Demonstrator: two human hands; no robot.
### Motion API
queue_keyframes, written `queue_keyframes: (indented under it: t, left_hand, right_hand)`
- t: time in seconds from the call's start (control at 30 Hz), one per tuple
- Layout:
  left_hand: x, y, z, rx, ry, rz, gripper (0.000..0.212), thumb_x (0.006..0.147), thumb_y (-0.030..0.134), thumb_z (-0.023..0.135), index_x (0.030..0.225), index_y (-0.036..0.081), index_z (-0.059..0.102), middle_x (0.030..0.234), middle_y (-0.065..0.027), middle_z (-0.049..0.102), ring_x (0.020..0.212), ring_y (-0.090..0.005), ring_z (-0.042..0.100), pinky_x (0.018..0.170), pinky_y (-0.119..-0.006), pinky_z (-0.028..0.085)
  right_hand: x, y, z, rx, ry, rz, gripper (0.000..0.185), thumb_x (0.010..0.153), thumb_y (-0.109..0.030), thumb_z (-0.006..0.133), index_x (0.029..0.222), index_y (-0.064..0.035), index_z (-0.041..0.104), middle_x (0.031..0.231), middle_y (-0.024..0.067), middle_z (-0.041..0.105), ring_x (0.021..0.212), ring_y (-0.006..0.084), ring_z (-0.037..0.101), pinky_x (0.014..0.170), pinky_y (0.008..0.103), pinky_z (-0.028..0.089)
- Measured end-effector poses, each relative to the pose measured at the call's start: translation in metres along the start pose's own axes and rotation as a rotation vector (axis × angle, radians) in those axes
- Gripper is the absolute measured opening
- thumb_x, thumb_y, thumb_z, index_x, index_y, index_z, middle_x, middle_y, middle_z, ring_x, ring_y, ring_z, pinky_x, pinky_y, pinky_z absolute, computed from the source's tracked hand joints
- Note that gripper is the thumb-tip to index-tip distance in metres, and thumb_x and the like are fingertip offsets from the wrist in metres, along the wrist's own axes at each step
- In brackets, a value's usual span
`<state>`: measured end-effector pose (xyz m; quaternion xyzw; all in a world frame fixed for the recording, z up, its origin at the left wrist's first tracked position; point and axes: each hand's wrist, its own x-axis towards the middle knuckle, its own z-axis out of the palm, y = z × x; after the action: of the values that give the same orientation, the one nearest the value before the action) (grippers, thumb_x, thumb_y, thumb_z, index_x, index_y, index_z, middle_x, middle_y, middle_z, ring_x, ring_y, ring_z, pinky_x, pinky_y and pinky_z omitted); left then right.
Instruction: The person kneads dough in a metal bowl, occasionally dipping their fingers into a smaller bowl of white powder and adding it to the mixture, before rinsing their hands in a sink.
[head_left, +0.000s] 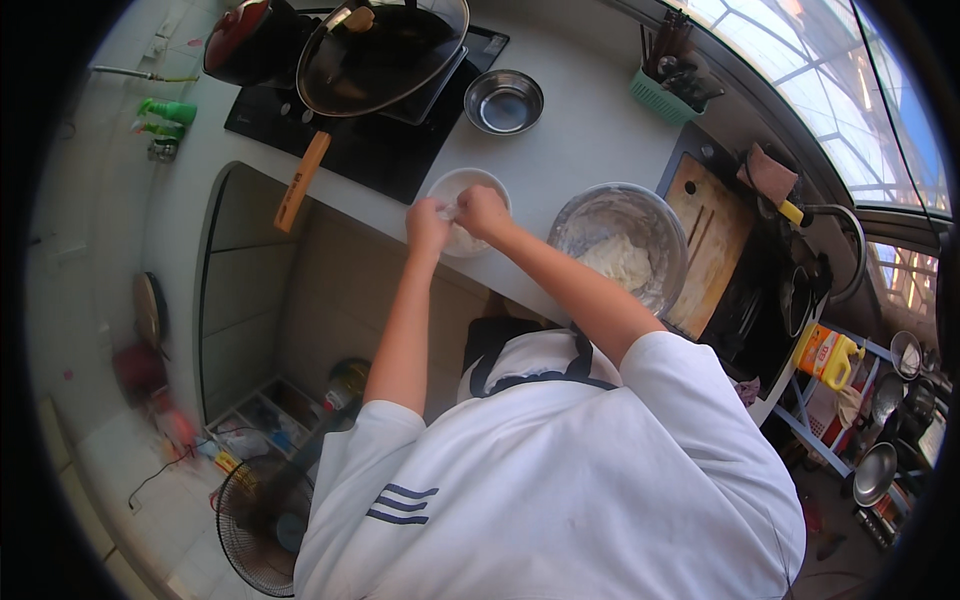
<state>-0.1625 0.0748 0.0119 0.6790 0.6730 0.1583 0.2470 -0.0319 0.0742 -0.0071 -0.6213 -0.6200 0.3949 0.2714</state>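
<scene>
Over a white bowl (471, 177) near the counter's front edge, my left hand (429, 226) and my right hand (484, 212) meet with fingers closed. A small whitish, translucent thing (448, 212) is pinched between them; it may be a plastic bag, but its kind is not clear. Some pale stuff lies in the bowl, partly hidden by my hands. To the right stands a large metal bowl (564, 225), its inner wall smeared with flour, holding a lump of white dough (621, 262). My right forearm passes in front of its near left side. A small empty steel bowl (504, 103) stands farther back.
At the back left, a wok with a glass lid (382, 60) stands on the black cooktop (360, 157), its wooden handle (301, 181) jutting past the counter's front edge. A dark pot (251, 45) is beside it. A green utensil basket (667, 97) and a wooden board (705, 247) are right.
</scene>
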Motion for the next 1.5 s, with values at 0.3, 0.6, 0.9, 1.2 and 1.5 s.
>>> queue_keyframes:
  t: [0.3, 0.6, 0.9, 1.2, 1.5]
  left_hand:
    - [-0.016, 0.048, -0.058, -0.264, -0.178, -0.028, 0.024, 0.068, 0.002, 0.074, 0.090, -0.004, 0.069, 0.080, -0.0139, 0.069, 0.072, -0.0177, 0.067, 0.065, -0.029, 0.053]
    - [-0.060, 0.155, 0.038, -0.562, -0.652, 0.175, 0.029, 0.085, -0.006, 0.049, 0.111, -0.007, 0.061, 0.100, -0.0138, 0.065, 0.086, -0.0159, 0.064, 0.067, -0.026, 0.053]
    - [-0.090, 0.184, 0.110, -1.431, -0.825, -0.433, 0.028, 0.094, 0.019, 0.046, 0.117, 0.001, 0.050, 0.116, -0.0104, 0.054, 0.106, -0.0225, 0.054, 0.090, -0.033, 0.044]
    - [-0.104, 0.237, 0.082, -1.333, -1.023, -0.641, 0.073, 0.089, 0.068, 0.028, 0.123, 0.006, 0.046, 0.111, -0.0064, 0.054, 0.101, -0.0205, 0.052, 0.089, -0.035, 0.043]
    - [-0.095, 0.216, 0.118, -1.275, -1.052, -0.625, 0.088, 0.088, 0.071, 0.026, 0.143, 0.003, 0.025, 0.140, -0.0122, 0.037, 0.122, -0.0252, 0.041, 0.103, -0.035, 0.032]
  right_hand:
    - [-0.020, -0.028, -0.072, 0.321, -0.263, 0.156, 0.023, 0.062, -0.013, 0.076, 0.078, 0.0010, 0.069, 0.073, 0.0153, 0.067, 0.070, 0.0238, 0.066, 0.064, 0.0325, 0.051]
    - [-0.150, 0.026, -0.212, 0.120, -0.017, 0.224, 0.021, 0.073, -0.007, 0.068, 0.091, 0.0040, 0.067, 0.084, 0.0196, 0.066, 0.076, 0.0304, 0.065, 0.071, 0.0345, 0.051]
    - [-0.199, 0.098, -0.155, 0.333, 0.260, 0.296, 0.036, 0.091, -0.024, 0.052, 0.108, 0.0072, 0.056, 0.105, 0.0266, 0.060, 0.101, 0.0389, 0.057, 0.089, 0.0386, 0.043]
    - [-0.182, 0.030, -0.114, 0.573, 0.730, 0.432, 0.061, 0.097, -0.050, 0.029, 0.121, 0.0038, 0.045, 0.116, 0.0191, 0.052, 0.107, 0.0263, 0.049, 0.097, 0.0348, 0.034]
    - [-0.172, 0.040, -0.106, 0.520, 0.965, 0.489, 0.072, 0.094, -0.053, 0.037, 0.114, 0.0154, 0.047, 0.115, 0.0340, 0.050, 0.111, 0.0401, 0.051, 0.094, 0.0426, 0.040]
